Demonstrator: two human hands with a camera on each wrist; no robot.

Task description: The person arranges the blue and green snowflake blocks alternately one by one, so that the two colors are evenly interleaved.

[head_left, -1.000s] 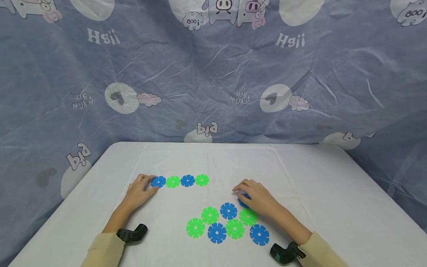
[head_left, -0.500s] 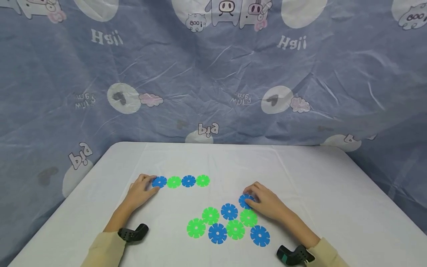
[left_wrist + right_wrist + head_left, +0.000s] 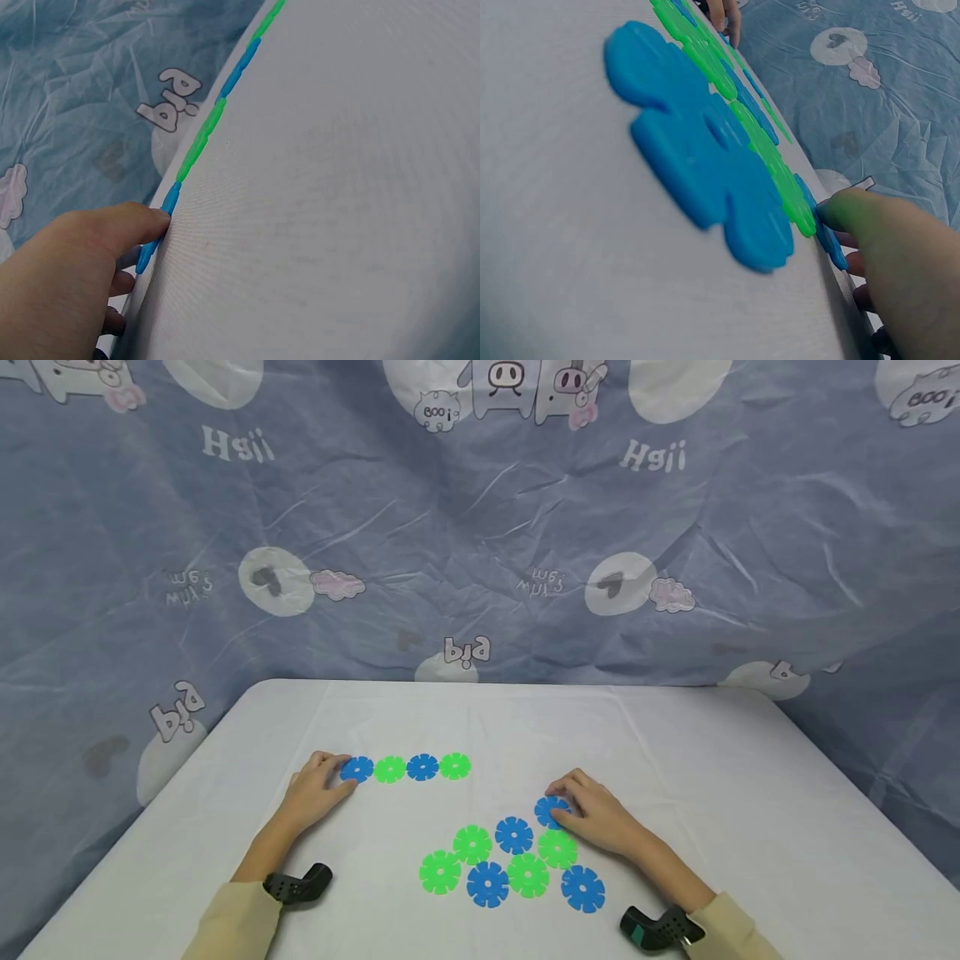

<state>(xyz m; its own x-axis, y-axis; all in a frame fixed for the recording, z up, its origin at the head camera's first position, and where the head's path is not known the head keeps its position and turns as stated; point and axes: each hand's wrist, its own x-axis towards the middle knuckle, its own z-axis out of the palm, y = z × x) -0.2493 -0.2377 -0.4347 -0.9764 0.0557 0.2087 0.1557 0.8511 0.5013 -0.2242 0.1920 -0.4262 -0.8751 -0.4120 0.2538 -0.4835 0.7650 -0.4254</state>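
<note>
My left hand holds the blue notched, flower-shaped disc at the left end of a row, thumb on the near edge and fingers behind. A green disc, a blue disc and another green disc continue that row rightward, edge to edge. At the top right of a loose cluster, my right hand pinches a blue disc between thumb and fingers; the disc lies at table level. In the right wrist view, the thumb presses that disc's edge, and the fingers are partly hidden behind.
Below the row lie several loose discs, among them a green disc, a blue disc and a blue disc nearest my right forearm. The white table ends at a printed blue-grey curtain.
The right hand has shifted right from above the cluster's top blue disc, uncovering much of it, and now pinches its right side. The left hand and the row keep their places.
</note>
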